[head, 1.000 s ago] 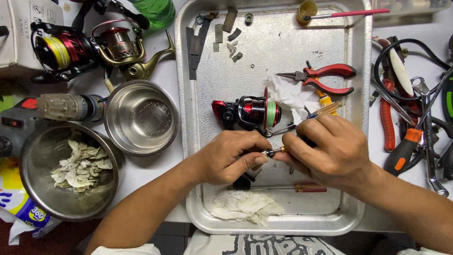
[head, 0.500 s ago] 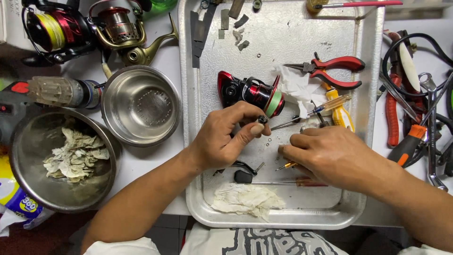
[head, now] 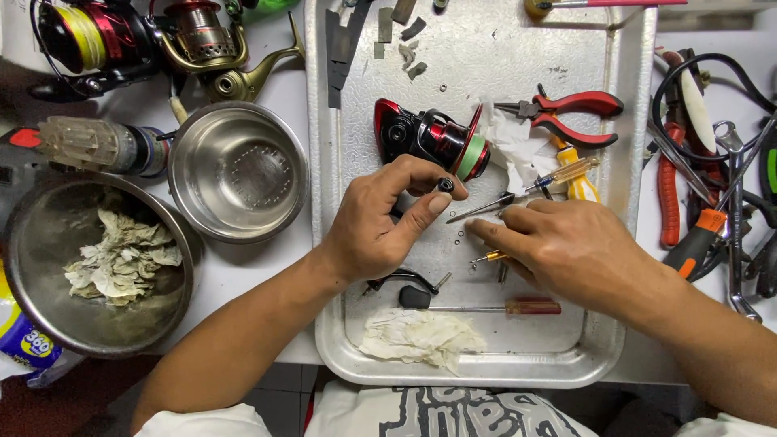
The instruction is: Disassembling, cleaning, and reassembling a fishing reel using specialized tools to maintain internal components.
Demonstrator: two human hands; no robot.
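Observation:
My left hand [head: 380, 222] pinches a small black round part [head: 446, 184] between thumb and forefinger, over the metal tray [head: 477, 368]. Just beyond it lies a red and black fishing reel [head: 429, 137] with a green-trimmed spool. My right hand [head: 566, 251] rests palm down on the tray, fingers over a small yellow-handled tool [head: 488, 258]. A thin screwdriver with a clear amber handle [head: 558, 174] lies by its fingertips. Tiny washers lie on the tray between the hands.
On the tray: red pliers [head: 571, 113], a brown-handled screwdriver [head: 518, 307], a black crank handle [head: 409, 287], crumpled tissue [head: 421, 336]. Left: an empty steel bowl [head: 239, 170], a bowl of used tissue [head: 97, 259], two more reels [head: 154, 40]. Right: a heap of hand tools [head: 712, 186].
The hands have parted. My left hand lifted the small black part up to its fingertips; my right hand lowered flat onto the tray over the small tool.

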